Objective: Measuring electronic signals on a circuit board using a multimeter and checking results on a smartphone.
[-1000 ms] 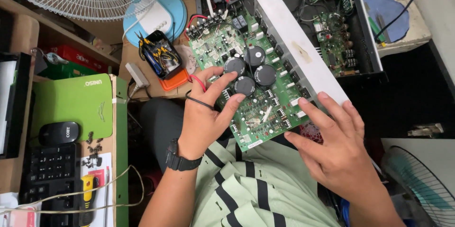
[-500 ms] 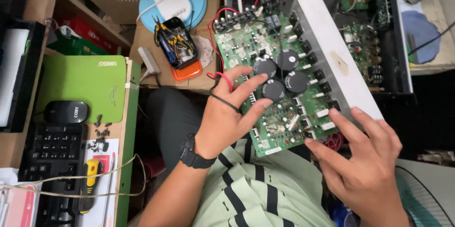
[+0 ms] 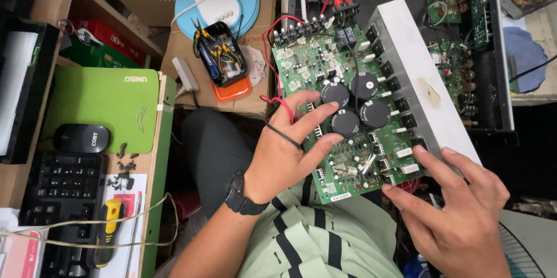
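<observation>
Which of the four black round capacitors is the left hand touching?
The lower-left capacitor: the left hand has fingers against it, while the other three stand clear.

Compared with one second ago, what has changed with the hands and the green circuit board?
The right hand has slid up the green circuit board's lower right corner toward its long white metal heat sink. The left hand still grips the board's left edge, fingers beside the four black round capacitors. The board stays tilted.
</observation>
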